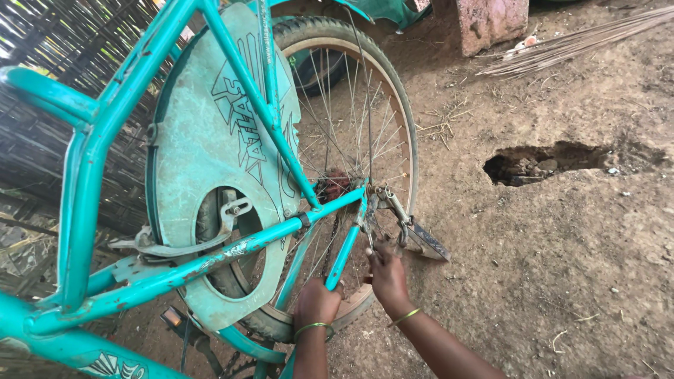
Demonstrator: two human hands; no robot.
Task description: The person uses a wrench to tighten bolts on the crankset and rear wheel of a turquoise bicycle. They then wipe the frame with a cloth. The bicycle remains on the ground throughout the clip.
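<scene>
A teal bicycle (105, 210) stands at the left, its rear wheel (393, 105) with thin spokes in the middle of the view. My left hand (316, 302) is wrapped around a teal frame stay (345, 249) that runs down from the rear axle. My right hand (387, 277) sits just right of it, fingers pinched at the metal kickstand bracket (393, 210) beside the axle; whether it holds a small part is hidden. The kickstand's flat foot (425, 242) juts out to the right. Both wrists carry a thin green bangle.
A pale teal chain guard (210, 161) covers the wheel's left side. Bare dirt ground spreads right, with a ragged hole (540, 163). A bundle of thin sticks (576, 42) and a pink block (491, 21) lie at the top. A woven fence (42, 140) stands behind the bicycle.
</scene>
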